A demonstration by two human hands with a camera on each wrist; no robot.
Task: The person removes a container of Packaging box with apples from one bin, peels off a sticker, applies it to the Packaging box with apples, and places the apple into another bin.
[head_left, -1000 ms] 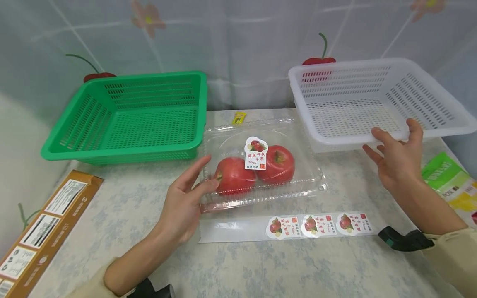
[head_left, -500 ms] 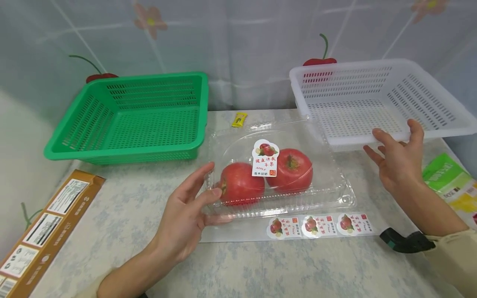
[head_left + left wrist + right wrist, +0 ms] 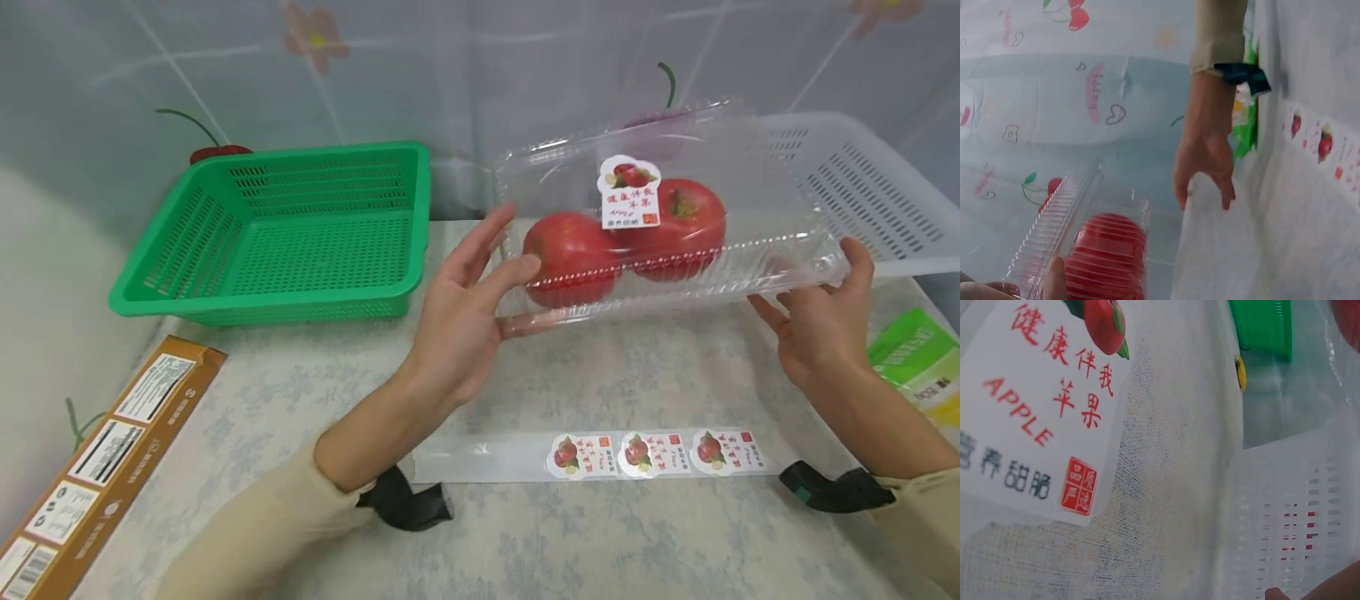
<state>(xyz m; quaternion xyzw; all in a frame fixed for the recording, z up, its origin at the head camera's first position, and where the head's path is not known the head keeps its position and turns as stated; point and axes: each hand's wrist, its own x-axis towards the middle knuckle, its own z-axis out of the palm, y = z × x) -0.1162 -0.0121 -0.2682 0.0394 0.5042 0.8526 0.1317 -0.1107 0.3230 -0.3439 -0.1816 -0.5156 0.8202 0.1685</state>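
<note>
My left hand (image 3: 465, 325) grips the left end of a clear plastic clamshell box (image 3: 757, 200), thumb on top and fingers underneath. Inside are two red apples (image 3: 570, 250), and an apple sticker (image 3: 630, 192) is on the lid. The box is raised off the table, tilted, and overlaps the white basket (image 3: 892, 200) in the head view. My right hand (image 3: 825, 325) is by the basket's front rim and the box's right corner; contact is unclear. In the left wrist view, the fingers of the right hand (image 3: 1207, 162) are spread and hold nothing.
A green basket (image 3: 270, 304) stands at the back left, and a long brown carton (image 3: 112, 458) lies on the left. A strip of apple stickers (image 3: 487, 458) lies in front. A green and yellow packet (image 3: 915, 358) is at the right; a yellow wrapper (image 3: 1240, 372) shows in the right wrist view.
My left hand has lifted the apple box from the table and carried it up and right to the white basket. The right hand has stayed nearly where it was.
</note>
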